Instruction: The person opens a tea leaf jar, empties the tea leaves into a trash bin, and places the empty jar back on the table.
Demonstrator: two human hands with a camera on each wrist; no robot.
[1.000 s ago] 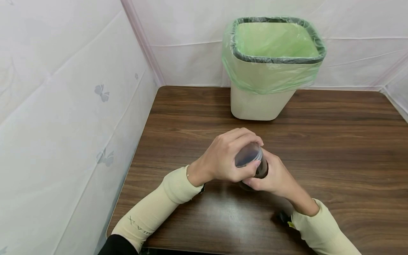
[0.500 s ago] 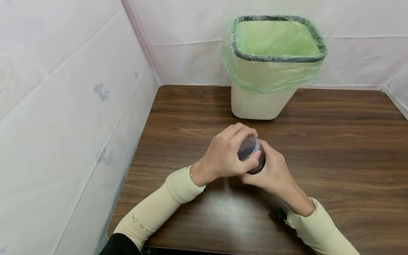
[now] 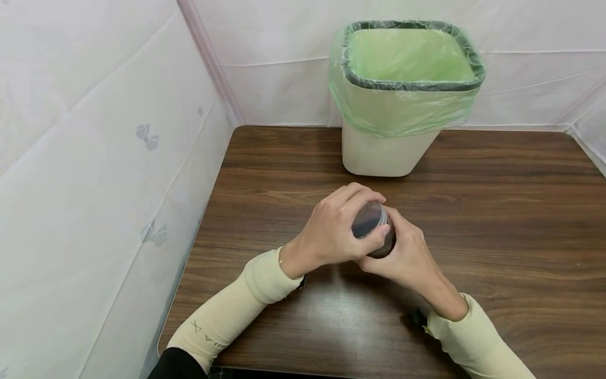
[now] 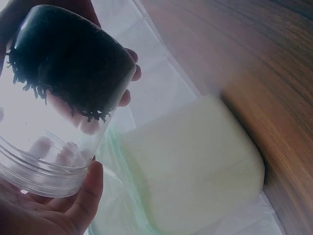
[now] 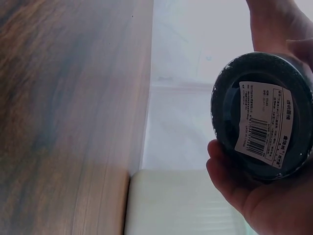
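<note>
A clear plastic jar (image 3: 387, 246) with a transparent screw lid (image 3: 366, 220) is held above the table between both hands. Dark, thin shreds (image 4: 73, 58) fill much of it; their exact kind cannot be told. My left hand (image 3: 336, 227) grips the lid, thumb on the near side and fingers on the far side. Around the jar's body curl the fingers of my right hand (image 3: 411, 255). In the right wrist view the jar's base (image 5: 229, 117) faces the camera, with a white printed label (image 5: 264, 122) and barcode. The lid looks seated on the jar.
A cream waste bin (image 3: 379, 152) stands at the back of the brown wood-grain table (image 3: 497, 226). Its green liner (image 3: 402, 113) folds over the rim. White sheeting (image 3: 94, 158) hangs along the left and back edges.
Both hands and the jar have shifted slightly forward and up since one second ago, and the jar's tilt has changed a little. During the last half second they barely move.
</note>
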